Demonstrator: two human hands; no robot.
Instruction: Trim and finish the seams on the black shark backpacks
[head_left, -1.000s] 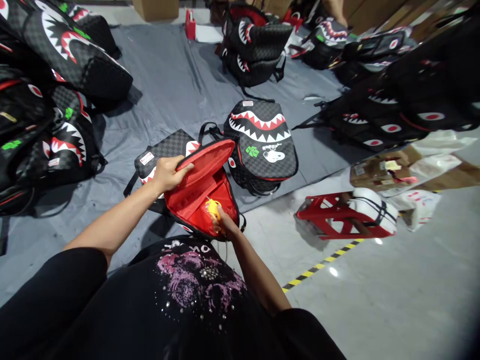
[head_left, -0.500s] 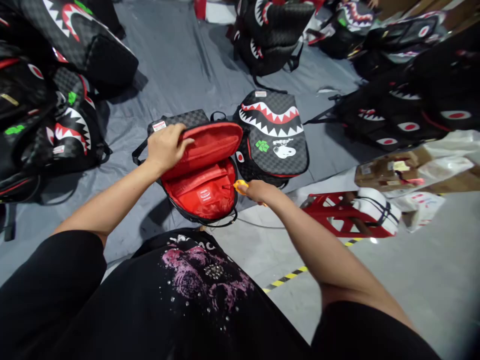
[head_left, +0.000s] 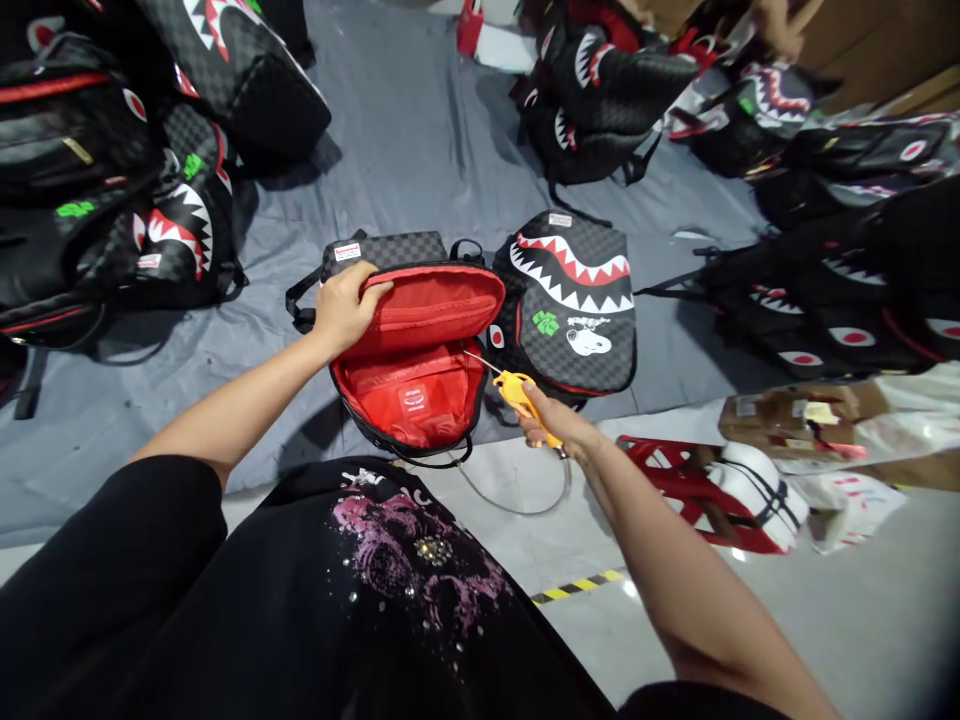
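Observation:
An open backpack [head_left: 420, 400] with a red lining lies on the grey sheet in front of me. My left hand [head_left: 343, 308] is closed on the rim of its raised flap and holds it open. My right hand [head_left: 556, 428] grips a yellow air blow gun [head_left: 519, 393] just right of the bag, its thin nozzle pointing at the opening. A thin hose [head_left: 525, 500] loops from the gun across the floor. A closed shark-mouth backpack [head_left: 574, 300] lies right beside the open one.
Piles of shark-mouth backpacks [head_left: 150, 190] stand left, at the back [head_left: 600, 100] and right [head_left: 840, 280] on the grey sheet [head_left: 420, 150]. A red stool [head_left: 690, 480] lies tipped at my right, by cardboard boxes [head_left: 795, 420]. Yellow-black tape [head_left: 577, 585] marks the floor.
My right hand drew the yellow gun out of the bag's inside to its right edge. The left hand kept the flap open. The view shifted slightly.

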